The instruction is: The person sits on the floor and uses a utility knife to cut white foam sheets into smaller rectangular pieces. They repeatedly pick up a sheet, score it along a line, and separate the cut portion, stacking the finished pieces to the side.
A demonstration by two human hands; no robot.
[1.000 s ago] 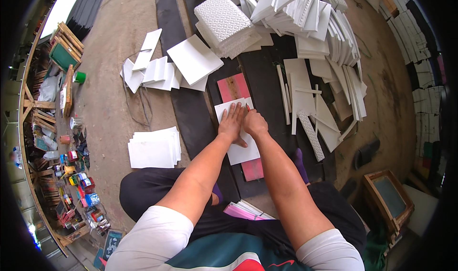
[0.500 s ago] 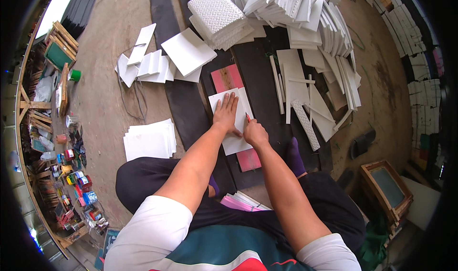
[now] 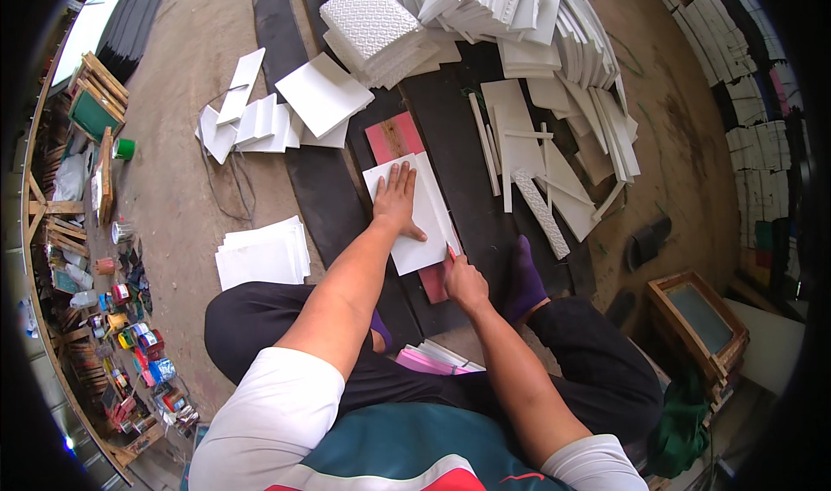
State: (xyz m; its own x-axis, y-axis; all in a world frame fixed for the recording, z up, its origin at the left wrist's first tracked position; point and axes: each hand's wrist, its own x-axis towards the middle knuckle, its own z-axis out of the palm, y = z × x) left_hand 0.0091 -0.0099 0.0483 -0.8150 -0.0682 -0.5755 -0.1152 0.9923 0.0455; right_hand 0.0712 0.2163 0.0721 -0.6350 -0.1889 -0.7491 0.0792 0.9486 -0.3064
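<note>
My left hand [image 3: 396, 204] lies flat with its fingers stretched out, pressing on a white sheet [image 3: 424, 247] of board-like material. A second narrow white strip [image 3: 436, 192] shows along the sheet's right side. Under both lies a pink board [image 3: 394, 138], its ends sticking out beyond the sheet. My right hand [image 3: 468, 285] is closed around a slim red cutter knife [image 3: 451, 252], its tip at the sheet's lower right corner. The blade itself is too small to make out.
Piled white foam sheets [image 3: 368, 24] and loose offcuts [image 3: 519, 136] lie ahead and to the right. A stack of white sheets [image 3: 264, 253] rests by my left knee. Black mats [image 3: 303, 128] cover the floor under the work. A wooden frame [image 3: 698, 325] stands at right.
My right hand has drawn the cutter knife down toward me along the sheet's right side to its lower corner. My left hand stays flat on the sheet. The view has shifted slightly.
</note>
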